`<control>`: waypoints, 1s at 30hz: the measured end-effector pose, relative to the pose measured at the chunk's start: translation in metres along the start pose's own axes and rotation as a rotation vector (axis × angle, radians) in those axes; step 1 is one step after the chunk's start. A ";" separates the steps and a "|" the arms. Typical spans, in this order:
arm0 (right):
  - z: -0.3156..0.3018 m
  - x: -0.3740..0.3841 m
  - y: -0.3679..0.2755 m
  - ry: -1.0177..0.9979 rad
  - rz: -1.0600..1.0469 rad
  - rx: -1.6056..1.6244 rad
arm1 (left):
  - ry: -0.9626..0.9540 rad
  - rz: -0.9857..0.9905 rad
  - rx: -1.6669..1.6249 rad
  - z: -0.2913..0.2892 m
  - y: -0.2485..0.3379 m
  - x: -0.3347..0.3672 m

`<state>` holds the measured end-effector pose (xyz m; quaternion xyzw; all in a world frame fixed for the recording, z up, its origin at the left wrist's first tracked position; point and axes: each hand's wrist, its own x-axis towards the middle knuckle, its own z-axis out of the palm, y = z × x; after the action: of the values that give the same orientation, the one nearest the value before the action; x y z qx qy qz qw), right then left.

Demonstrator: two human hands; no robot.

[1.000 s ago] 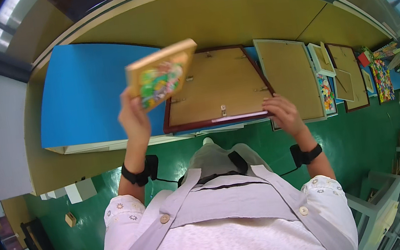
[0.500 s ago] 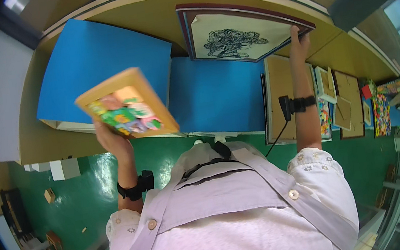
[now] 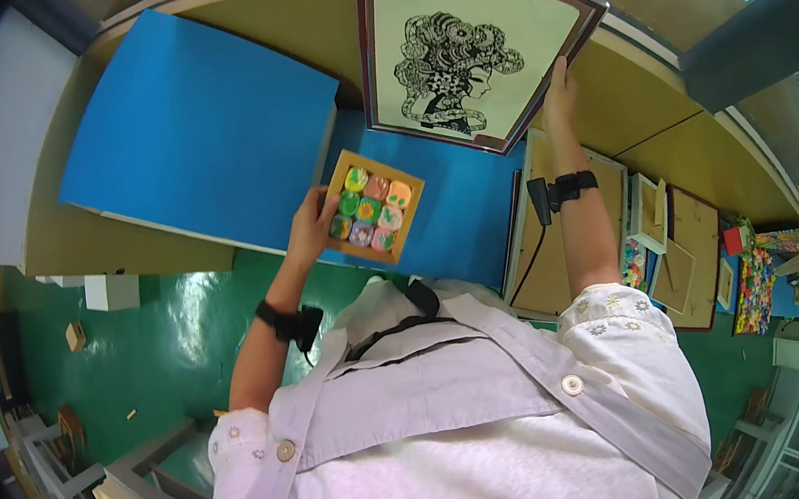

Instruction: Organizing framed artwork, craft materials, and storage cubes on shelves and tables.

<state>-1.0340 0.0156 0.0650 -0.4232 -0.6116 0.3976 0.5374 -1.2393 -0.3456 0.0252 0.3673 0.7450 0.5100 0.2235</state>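
Observation:
My left hand [image 3: 312, 223] grips the left edge of a small wooden picture frame [image 3: 419, 208] with several colourful round-cornered pieces in rows inside it. That frame is over the lower blue board, face up toward me. My right hand [image 3: 559, 95] holds the right edge of a large dark picture frame [image 3: 369, 62] showing a black paper-cut style figure on pale paper. The large frame leans tilted at the back. Part of my right fingers is hidden behind its edge.
A raised blue panel [image 3: 191, 125] stands at the left; a lower blue surface [image 3: 463, 231] lies in the middle. To the right are brown-backed frames [image 3: 557, 219] and colourful pictures [image 3: 755, 294]. A white box [image 3: 112, 291] rests on the green floor [image 3: 168, 330].
My left hand has brought the small frame rightward from over the raised blue panel and turned it face up. The large frame has tipped up, so its picture shows more fully.

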 end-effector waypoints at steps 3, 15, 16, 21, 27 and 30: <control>0.005 -0.004 -0.012 -0.011 0.070 0.069 | -0.060 -0.051 0.175 0.007 0.010 0.021; 0.006 -0.013 0.002 -0.041 0.163 0.076 | -0.375 0.470 0.623 0.044 0.022 0.104; 0.006 -0.019 0.006 -0.097 0.208 0.050 | -0.356 0.446 0.662 0.045 0.020 0.107; -0.078 -0.027 0.158 -0.255 0.334 0.160 | -0.362 0.522 0.759 0.056 0.010 0.141; -0.095 -0.118 0.060 -0.145 0.473 0.075 | -0.215 0.660 0.757 0.023 0.012 0.155; -0.151 -0.164 0.021 0.079 0.504 -0.031 | -0.184 0.790 0.752 0.052 0.020 0.167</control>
<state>-0.8719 -0.1280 0.0090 -0.5856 -0.4712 0.4928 0.4383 -1.3013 -0.1810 0.0309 0.7165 0.6587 0.2196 -0.0672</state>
